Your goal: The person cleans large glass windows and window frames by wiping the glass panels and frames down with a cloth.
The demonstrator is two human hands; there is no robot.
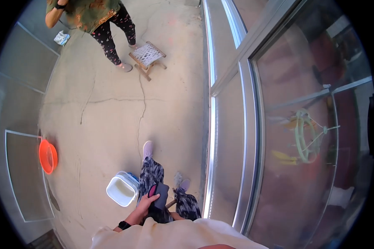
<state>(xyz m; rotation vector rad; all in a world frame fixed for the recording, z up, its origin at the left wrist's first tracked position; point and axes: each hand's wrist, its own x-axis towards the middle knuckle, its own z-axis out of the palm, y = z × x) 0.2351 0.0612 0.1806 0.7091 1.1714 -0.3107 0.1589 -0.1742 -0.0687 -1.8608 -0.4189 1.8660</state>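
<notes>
My left hand, with a black watch on its wrist, is closed on a dark grey flat item with a pink patch. It holds this over my legs in patterned trousers; its exact kind cannot be made out. Only a little of my right hand shows, low by my right thigh, its fingers hidden. Just above that hand lies a short brown stick-like piece. To the left of my legs stands a white bucket. A fluffy pale grey thing is beside my right shoe.
A low folding stool stands ahead, beside another person in patterned trousers. Orange basins lean against the left wall. Glass doors with metal frames line my right; a green ring hanger shows in the glass. The concrete floor is cracked.
</notes>
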